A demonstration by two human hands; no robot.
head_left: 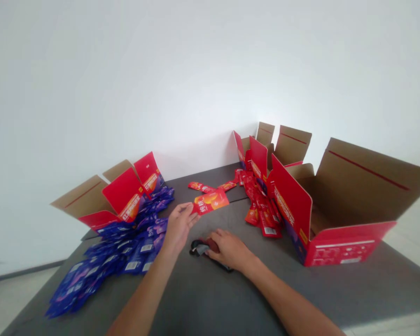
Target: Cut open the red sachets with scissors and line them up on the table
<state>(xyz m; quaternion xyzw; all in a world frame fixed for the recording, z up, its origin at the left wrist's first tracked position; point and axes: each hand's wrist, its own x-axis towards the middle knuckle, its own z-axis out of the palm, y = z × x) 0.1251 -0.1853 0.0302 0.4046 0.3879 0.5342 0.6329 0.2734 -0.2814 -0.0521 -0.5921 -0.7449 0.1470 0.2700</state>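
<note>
My left hand [180,224] pinches a red snack packet [212,201] with an orange picture and white lettering, by its left end above the table. My right hand [227,249] lies low on the table, its fingers curled over a dark, crumpled cloth-like thing [201,247] with black and grey parts. What exactly that thing is, I cannot make out, as the hand covers part of it. Beyond my left hand, a few more red packets [203,187] lie flat. Blue-purple packets [136,252] are heaped to the left of my left forearm.
Open red cartons [353,247] line the right side of the grey table [203,303], flaps up, with a pile of red packets [262,210] along them. Two more open cartons [122,191] stand at the left behind the blue packets. A white wall [196,84] rises behind.
</note>
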